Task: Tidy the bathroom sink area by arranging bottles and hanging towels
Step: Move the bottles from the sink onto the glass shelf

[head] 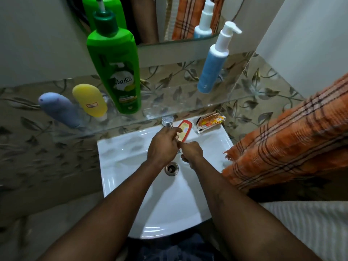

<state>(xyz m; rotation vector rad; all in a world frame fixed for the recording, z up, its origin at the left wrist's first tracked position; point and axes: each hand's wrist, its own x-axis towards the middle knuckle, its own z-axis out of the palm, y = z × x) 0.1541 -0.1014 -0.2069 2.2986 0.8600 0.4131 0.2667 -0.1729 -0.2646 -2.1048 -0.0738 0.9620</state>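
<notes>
Head view, centre frame above the sink (105, 147): left hand (162, 147) pinches the red-and-yellow tube (185, 129); right hand (191, 153) curled at its lower end, grip unclear. Best stand it upright on the glass shelf (169, 107).

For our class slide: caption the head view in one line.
Left hand and right hand hold a red tube over the sink.

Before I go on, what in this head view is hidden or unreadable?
Head view:
- red-and-yellow tube: lower end hidden by left hand and right hand; right hand's grip unclear.
- Green bottle: pump head cut by top edge.
- Orange towel: its hanger beyond right edge.
- Tube label: too small, blurred.
</notes>
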